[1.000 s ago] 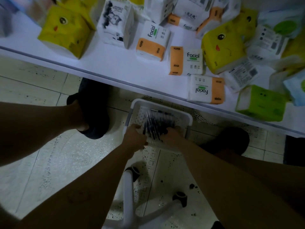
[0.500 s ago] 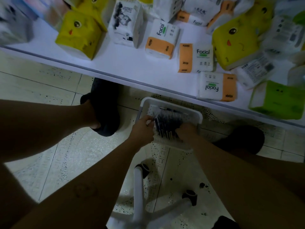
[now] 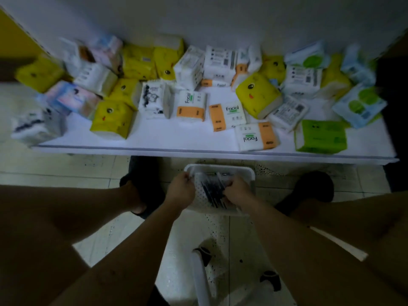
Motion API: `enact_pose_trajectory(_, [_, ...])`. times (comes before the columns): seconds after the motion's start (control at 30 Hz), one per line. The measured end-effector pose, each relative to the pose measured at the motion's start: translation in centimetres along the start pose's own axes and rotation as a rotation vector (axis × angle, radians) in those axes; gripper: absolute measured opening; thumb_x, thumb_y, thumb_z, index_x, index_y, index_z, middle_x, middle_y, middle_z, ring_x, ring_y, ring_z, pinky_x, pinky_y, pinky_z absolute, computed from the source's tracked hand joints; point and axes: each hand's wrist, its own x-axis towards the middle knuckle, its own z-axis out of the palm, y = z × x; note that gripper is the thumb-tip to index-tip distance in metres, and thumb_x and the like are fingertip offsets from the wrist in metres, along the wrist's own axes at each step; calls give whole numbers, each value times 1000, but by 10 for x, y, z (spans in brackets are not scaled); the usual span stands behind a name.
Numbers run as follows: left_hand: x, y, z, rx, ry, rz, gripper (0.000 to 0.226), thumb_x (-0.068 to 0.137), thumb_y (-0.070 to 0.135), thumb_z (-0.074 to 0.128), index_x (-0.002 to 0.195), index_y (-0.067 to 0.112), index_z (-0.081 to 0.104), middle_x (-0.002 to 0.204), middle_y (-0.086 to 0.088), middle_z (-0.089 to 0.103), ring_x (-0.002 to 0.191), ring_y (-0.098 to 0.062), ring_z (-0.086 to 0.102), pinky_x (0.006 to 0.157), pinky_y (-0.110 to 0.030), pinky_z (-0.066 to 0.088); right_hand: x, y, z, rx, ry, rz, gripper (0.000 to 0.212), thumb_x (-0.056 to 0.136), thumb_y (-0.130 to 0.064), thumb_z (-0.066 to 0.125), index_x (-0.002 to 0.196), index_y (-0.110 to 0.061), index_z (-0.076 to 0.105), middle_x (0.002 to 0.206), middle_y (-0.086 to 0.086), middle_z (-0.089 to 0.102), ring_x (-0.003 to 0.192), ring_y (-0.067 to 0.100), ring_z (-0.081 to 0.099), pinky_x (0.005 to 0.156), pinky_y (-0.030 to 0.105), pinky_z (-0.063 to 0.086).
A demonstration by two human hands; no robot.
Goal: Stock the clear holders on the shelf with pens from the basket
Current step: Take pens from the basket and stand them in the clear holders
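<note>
A white perforated basket (image 3: pixel 242 171) sits on the tiled floor between my feet, below the shelf edge. A bunch of dark pens (image 3: pixel 213 191) lies inside it. My left hand (image 3: pixel 181 191) reaches into the basket's left side with curled fingers at the pens. My right hand (image 3: pixel 237 191) is at the right side of the bunch, fingers curled around the pens. The exact grip is dim and blurred. No clear holders are in view.
A white shelf (image 3: pixel 176 138) above the basket carries many tissue packs, yellow (image 3: pixel 112 119), orange-and-white (image 3: pixel 191 107) and green (image 3: pixel 321 135). My dark shoes (image 3: pixel 145 184) flank the basket. A white chair base with castors (image 3: pixel 202 274) stands on the floor near me.
The view has tilted up, showing the whole shelf and the wall behind. Both hands stay in the basket, now closer around the bunch of pens.
</note>
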Motion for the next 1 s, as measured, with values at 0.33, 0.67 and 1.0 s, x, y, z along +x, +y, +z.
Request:
enact_pose_trajectory(0.33, [-45, 59, -29, -18, 84, 308, 28, 99, 38, 45, 98, 14, 59, 81, -3, 63, 70, -14, 57, 57, -24, 42, -54, -40, -39, 133, 218, -349, 27, 98, -42, 45, 98, -27, 67, 90, -9, 66, 88, 14, 60, 72, 28, 47])
enact_pose_trajectory(0.67, [-99, 174, -38, -208, -119, 643, 8, 94, 11, 58, 92, 5, 64, 77, -14, 65, 66, -16, 61, 56, -20, 45, -162, -85, -143, 369, 511, -677, 11, 94, -17, 61, 103, -12, 65, 66, 1, 58, 54, 7, 54, 52, 20, 38])
enact_pose_trajectory(1.0, [-190, 283, -66, -348, -78, 1003, 20, 93, 8, 59, 112, 10, 62, 78, -5, 59, 76, -26, 69, 76, -48, 57, -286, -126, -226, 517, 795, -877, 9, 92, -19, 65, 90, -11, 69, 58, -1, 62, 49, 16, 61, 50, 29, 53])
